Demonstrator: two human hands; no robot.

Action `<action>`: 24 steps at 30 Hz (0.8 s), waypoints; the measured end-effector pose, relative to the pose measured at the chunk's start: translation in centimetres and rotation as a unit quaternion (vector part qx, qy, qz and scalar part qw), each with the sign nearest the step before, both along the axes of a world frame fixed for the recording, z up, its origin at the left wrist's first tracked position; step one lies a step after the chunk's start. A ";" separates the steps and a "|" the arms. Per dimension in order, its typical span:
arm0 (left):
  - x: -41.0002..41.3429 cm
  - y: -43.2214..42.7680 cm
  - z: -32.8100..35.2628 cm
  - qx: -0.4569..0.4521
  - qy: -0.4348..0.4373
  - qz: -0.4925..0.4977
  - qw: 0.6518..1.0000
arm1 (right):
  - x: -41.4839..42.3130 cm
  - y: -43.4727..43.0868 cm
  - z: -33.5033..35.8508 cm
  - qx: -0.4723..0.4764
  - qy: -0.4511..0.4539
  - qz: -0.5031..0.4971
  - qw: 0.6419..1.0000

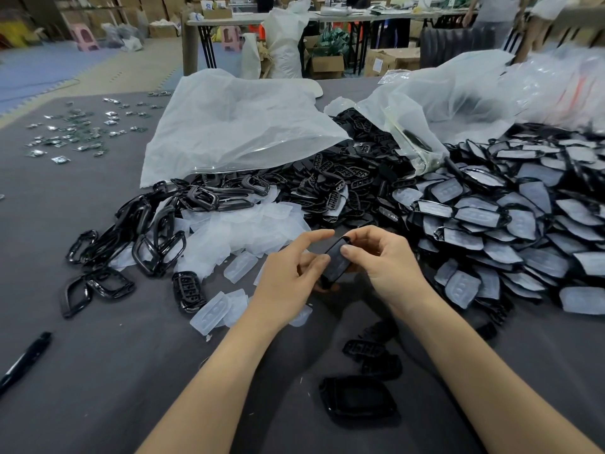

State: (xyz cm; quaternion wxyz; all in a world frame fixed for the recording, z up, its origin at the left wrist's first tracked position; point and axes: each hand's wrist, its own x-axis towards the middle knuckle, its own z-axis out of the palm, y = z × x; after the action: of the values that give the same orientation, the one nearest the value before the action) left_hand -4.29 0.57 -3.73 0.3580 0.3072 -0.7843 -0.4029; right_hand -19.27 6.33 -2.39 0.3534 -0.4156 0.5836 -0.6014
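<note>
Black key-fob shell is up off the tabletop, roughly mid-width, a bit toward the near edge, tilted w/ its face to the camera. Left hand grips its lower end: thumb & lower fingers curled round it, index finger stretched out straight above. Right hand pinches the upper end, thumb pressed on the face, fingers curled behind.

Just past the hands: pile of translucent button pads, loose black frames to its left. Big heap of padded shells runs to the right edge. White plastic bag lies toward the far edge. Another black shell sits by the near edge, btwn the forearms. Marker pen at near-left edge.
</note>
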 end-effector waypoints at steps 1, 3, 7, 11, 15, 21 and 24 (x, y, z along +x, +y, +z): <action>0.0 0.0 0.0 -0.002 0.000 0.002 1.000 | 0.0 0.0 0.0 0.005 -0.006 0.001 1.000; -0.1 0.0 -0.1 0.000 0.003 0.005 1.000 | -0.1 0.0 -0.1 0.014 -0.009 0.005 1.000; 0.0 0.1 0.1 0.041 0.010 -0.010 0.999 | 0.1 0.2 0.1 0.031 0.012 0.027 0.999; 0.0 0.3 0.6 0.118 0.043 -0.039 0.991 | 0.1 0.4 0.5 0.073 -0.011 0.067 0.995; 0.3 0.6 1.6 0.181 0.057 -0.054 0.980 | 0.0 0.6 0.9 0.082 0.018 0.101 0.991; 0.4 1.0 2.5 0.041 -0.030 -0.052 0.997 | -0.6 0.3 1.0 0.099 -0.102 0.056 0.988; -0.2 1.4 2.5 -0.073 -0.035 -0.069 0.994 | -1.1 0.3 1.2 0.108 -0.151 0.043 0.982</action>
State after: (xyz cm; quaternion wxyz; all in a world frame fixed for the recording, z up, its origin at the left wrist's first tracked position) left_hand -4.45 1.94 -1.21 0.3232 0.2391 -0.8431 -0.3571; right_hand -20.37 6.58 -1.22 0.5059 -0.3045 0.5668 -0.5746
